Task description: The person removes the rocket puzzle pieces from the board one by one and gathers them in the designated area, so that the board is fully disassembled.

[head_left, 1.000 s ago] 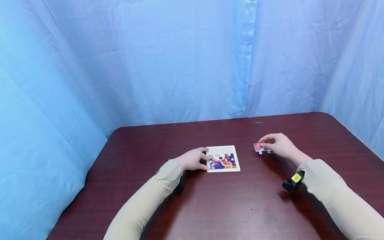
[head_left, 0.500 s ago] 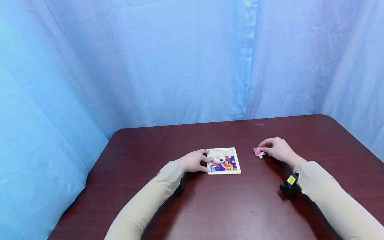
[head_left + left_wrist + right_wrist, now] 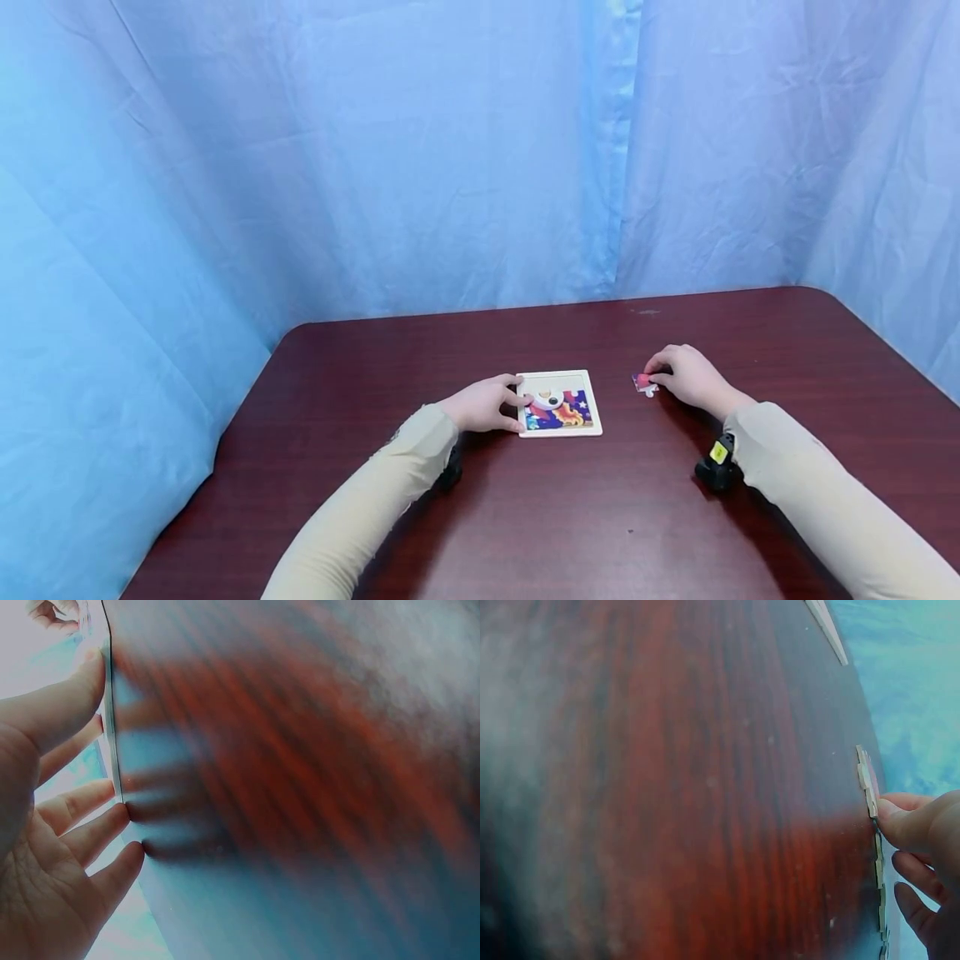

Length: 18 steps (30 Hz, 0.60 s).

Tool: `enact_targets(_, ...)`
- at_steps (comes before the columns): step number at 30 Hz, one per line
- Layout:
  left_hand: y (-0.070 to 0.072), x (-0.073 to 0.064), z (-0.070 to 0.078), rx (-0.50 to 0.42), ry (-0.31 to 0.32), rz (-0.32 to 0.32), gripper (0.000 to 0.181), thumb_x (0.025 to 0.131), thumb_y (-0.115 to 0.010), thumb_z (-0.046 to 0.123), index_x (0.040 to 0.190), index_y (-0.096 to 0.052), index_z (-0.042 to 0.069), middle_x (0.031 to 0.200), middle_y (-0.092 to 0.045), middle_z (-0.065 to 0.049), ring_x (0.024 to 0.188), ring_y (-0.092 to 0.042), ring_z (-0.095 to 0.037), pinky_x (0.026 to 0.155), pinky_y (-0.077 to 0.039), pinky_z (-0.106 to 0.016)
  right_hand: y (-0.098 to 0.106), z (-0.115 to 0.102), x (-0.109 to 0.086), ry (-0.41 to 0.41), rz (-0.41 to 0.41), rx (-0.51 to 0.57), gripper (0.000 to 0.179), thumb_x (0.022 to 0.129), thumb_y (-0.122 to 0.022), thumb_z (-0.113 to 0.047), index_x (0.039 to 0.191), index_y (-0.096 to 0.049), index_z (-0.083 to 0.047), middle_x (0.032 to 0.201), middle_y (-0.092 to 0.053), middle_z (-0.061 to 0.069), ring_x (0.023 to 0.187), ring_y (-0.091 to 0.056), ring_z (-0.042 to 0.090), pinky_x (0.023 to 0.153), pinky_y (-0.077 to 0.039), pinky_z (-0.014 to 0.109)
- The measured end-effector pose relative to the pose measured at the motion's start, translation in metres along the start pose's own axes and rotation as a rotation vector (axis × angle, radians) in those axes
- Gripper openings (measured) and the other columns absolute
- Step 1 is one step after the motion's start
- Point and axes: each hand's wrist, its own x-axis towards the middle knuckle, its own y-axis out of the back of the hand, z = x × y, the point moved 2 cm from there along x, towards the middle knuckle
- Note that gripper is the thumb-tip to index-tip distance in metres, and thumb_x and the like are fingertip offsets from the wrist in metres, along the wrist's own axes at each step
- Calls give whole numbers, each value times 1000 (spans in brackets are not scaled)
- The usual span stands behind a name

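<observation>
A white-rimmed jigsaw puzzle tray (image 3: 594, 408) lies on the table, its lower part filled with purple, orange and white picture pieces and its upper part bare. My left hand (image 3: 483, 404) rests at the tray's left side with fingers spread and fairly straight; fingertips touch the rim in the left wrist view. To the right of the tray, my right hand (image 3: 692, 382) pinches a pink and purple puzzle piece (image 3: 641, 383) between thumb and forefinger, low over the table. The right wrist view shows a row of thin pieces (image 3: 880, 862) edge-on beneath the right hand.
A dark red-brown wooden table (image 3: 525, 517) spreads around both hands. Blue curtains (image 3: 450, 150) hang behind it and along both sides. Each sleeve carries a black wrist camera, the right camera (image 3: 716, 462) bearing a yellow label.
My right hand has shifted a little left and nearer, with the pink and purple piece still pinched. Pale pieces seen under it earlier are now hidden. The left hand stays on the tray.
</observation>
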Motion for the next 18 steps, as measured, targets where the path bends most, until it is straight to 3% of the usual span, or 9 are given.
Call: enact_targets(18, -1, 0, -1, 11, -2, 2, 55, 85, -69, 38, 134, -54, 21, 150, -36, -8, 138, -35, -21, 109, -34, -32, 0, 1, 0, -11, -11, -2, 8, 84, -63, 2, 86, -70, -1, 83, -66, 11, 80, -59, 28, 76, -48, 48)
